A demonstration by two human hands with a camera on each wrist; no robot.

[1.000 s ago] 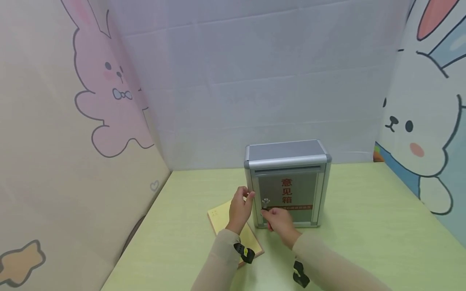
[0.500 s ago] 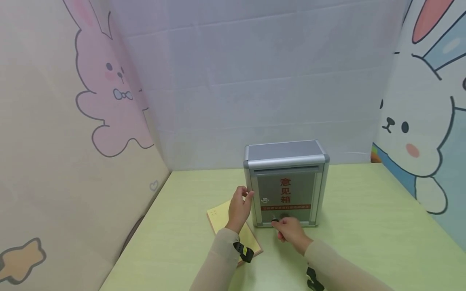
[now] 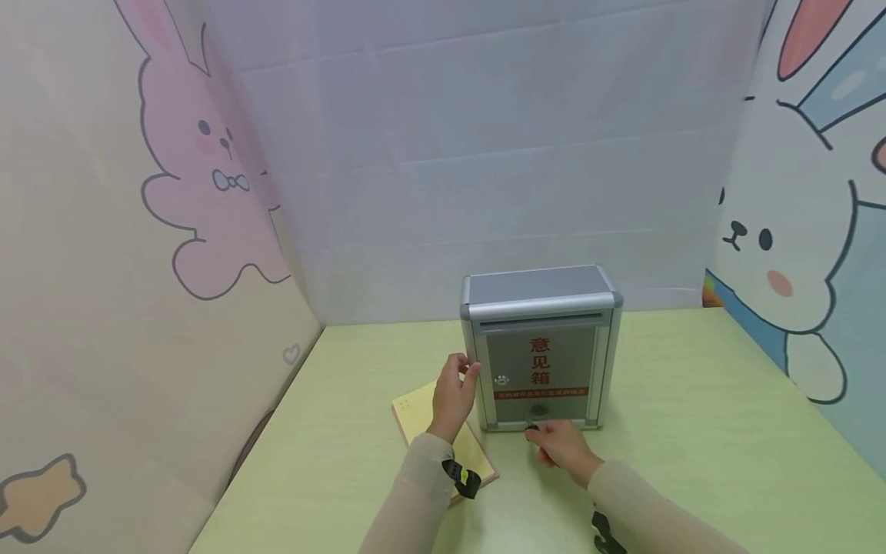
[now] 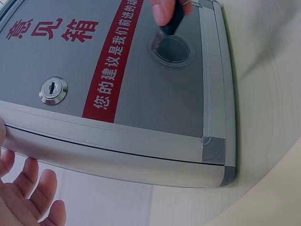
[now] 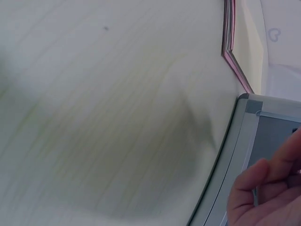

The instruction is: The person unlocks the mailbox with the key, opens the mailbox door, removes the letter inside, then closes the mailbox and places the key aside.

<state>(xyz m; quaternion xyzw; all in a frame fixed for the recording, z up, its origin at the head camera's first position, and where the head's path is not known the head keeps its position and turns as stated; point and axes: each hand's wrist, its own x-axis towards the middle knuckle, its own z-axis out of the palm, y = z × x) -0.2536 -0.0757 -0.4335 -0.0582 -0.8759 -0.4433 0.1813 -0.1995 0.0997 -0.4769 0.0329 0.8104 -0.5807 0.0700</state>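
Observation:
A silver suggestion box (image 3: 543,338) with red characters stands upright on the table. Its round lock (image 4: 53,90) has a keyhole that shows bare in the left wrist view. My right hand (image 3: 564,445) pinches a key by its black head (image 4: 175,19), low in front of the box's door. The metal blade is blurred and appears over the round dark spot (image 4: 174,49) on the door, apart from the lock. My left hand (image 3: 453,396) rests at the box's left side, thumb toward the front frame and fingers loosely bent along the side.
A yellow-topped pad or booklet (image 3: 477,458) lies on the table left of the box, partly under my left forearm; its pinkish layered edge (image 5: 229,37) shows in the right wrist view. The pale green table (image 3: 692,431) meets fabric walls with cartoon rabbits.
My right hand has moved down and right with the key, from just below the lock to the door's lower edge. My left hand has stayed at the box's side.

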